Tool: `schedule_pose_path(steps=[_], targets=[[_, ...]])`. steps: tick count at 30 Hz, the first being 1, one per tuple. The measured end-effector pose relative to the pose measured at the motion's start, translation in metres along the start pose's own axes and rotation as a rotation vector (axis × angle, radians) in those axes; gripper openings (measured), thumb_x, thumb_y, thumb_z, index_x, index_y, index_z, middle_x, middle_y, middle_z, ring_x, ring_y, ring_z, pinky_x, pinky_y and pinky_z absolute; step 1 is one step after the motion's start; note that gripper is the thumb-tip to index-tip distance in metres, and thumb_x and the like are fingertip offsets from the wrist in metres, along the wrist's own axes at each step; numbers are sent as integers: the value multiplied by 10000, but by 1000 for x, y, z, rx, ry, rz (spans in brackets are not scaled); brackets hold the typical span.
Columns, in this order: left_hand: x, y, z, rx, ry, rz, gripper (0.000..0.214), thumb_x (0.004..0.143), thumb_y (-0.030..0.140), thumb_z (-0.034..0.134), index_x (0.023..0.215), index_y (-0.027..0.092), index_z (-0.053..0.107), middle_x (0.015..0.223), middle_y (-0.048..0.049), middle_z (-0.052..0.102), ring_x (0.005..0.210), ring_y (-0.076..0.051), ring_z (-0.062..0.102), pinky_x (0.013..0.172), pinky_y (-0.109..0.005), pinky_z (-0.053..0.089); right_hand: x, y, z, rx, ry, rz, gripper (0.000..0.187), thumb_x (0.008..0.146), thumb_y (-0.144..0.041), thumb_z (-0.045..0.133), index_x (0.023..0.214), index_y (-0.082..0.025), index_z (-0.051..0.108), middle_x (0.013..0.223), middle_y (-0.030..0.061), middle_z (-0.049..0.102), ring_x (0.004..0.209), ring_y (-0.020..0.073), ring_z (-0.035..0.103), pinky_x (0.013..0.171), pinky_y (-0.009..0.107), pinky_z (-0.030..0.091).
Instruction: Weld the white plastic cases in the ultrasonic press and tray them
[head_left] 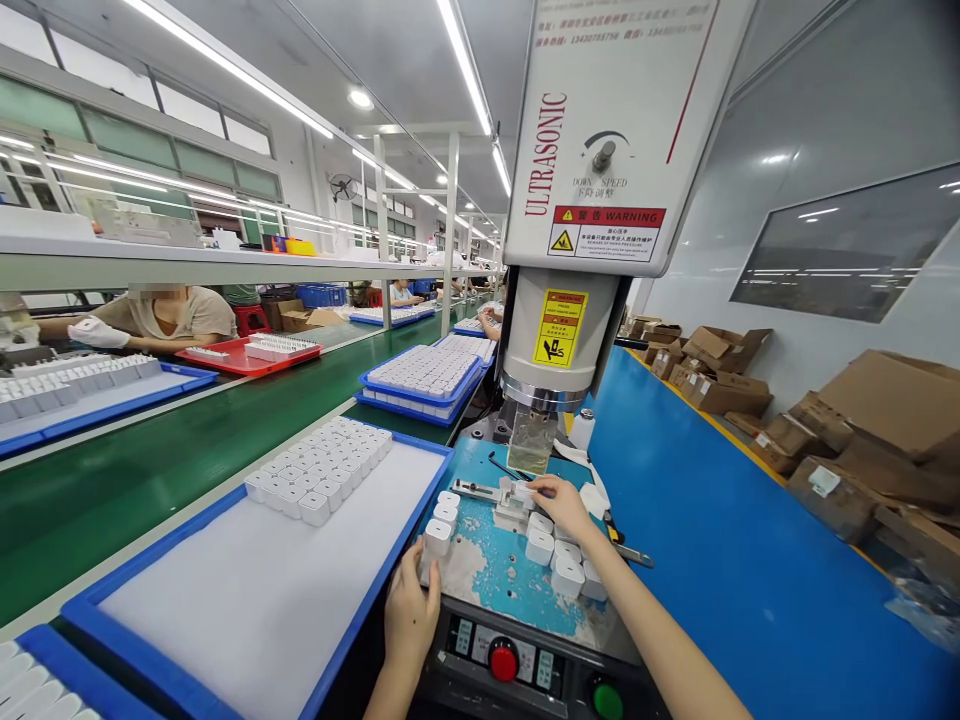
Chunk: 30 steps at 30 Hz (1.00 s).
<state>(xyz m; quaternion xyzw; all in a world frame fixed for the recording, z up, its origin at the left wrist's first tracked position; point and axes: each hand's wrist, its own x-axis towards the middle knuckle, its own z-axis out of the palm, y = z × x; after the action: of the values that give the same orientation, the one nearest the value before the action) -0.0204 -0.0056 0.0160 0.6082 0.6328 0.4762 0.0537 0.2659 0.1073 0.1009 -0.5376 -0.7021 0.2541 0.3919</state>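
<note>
My right hand [562, 502] reaches to the metal fixture [511, 514] below the ultrasonic welder's horn [529, 445]. Its fingers are pinched on a small white plastic housing at the fixture, partly hidden by the fingertips. My left hand [410, 610] rests at the left front edge of the worktable, thumb and fingers apart, holding nothing. Just above its fingertips stands a white cube-shaped housing [437, 538], the nearest in a short row. Several more white housings [568, 576] are grouped on the worktable, right of the fixture and beside my right forearm.
A blue tray [420, 500] with rows of housings stands at left. Stacked blue trays [375, 400] lie farther along the green conveyor [225, 425]. The machine front has a red button [503, 660] and a green button [607, 700]. A co-worker [184, 315] sits across the line; cardboard boxes [840, 500] are right.
</note>
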Motion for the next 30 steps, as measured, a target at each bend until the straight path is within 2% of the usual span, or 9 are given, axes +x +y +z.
schedule_pose_path(steps=[2, 5, 8, 13, 19, 22, 30], targets=[[0, 1, -2, 14, 2, 4, 311, 904, 353, 410, 1142, 173, 499, 1214, -127, 611, 1123, -253, 583, 857, -384, 523, 4, -3, 6, 7, -12, 4, 228, 778, -330, 552, 896, -227, 718, 1093, 83, 649, 931, 229, 632, 766, 340, 509], [2, 4, -5, 40, -9, 90, 202, 901, 320, 416, 932, 201, 575, 1247, -111, 592, 1174, -247, 549, 922, -381, 494, 6, -7, 13, 1, -29, 11, 218, 777, -343, 550, 855, -215, 707, 1065, 86, 663, 929, 236, 635, 750, 336, 508], [3, 6, -6, 83, -23, 150, 203, 894, 301, 430, 820, 211, 596, 1213, -101, 609, 1193, -242, 531, 970, -383, 466, 6, -10, 14, -20, -49, 1, 198, 772, -345, 554, 791, -207, 695, 1019, 79, 675, 904, 229, 638, 748, 325, 499], [3, 5, -1, 109, -3, 129, 185, 880, 299, 446, 825, 211, 599, 1159, -103, 632, 1191, -257, 531, 961, -402, 475, 4, -14, 8, -100, -102, -39, 220, 802, -320, 513, 722, -227, 695, 973, 60, 685, 862, 229, 642, 707, 320, 487], [-1, -4, 2, 74, 52, 183, 155, 880, 261, 446, 879, 190, 583, 1237, -133, 592, 1172, -246, 544, 948, -387, 479, -4, -15, 9, -260, -77, -74, 278, 820, -199, 483, 944, -263, 723, 1187, 48, 638, 1127, 268, 548, 915, 398, 438], [-1, -6, 0, 65, 48, 220, 157, 878, 248, 441, 897, 190, 586, 1212, -129, 607, 1158, -241, 557, 929, -377, 492, -6, -17, 13, -315, -71, -82, 290, 821, -177, 494, 972, -264, 726, 1225, 50, 623, 1167, 278, 525, 967, 422, 412], [0, -6, -2, 101, 48, 259, 183, 882, 240, 427, 873, 185, 601, 1201, -129, 618, 1131, -238, 578, 911, -377, 511, -4, -25, 13, -376, -88, -110, 306, 811, -138, 477, 951, -252, 724, 1076, 50, 696, 1076, 247, 592, 858, 342, 465]])
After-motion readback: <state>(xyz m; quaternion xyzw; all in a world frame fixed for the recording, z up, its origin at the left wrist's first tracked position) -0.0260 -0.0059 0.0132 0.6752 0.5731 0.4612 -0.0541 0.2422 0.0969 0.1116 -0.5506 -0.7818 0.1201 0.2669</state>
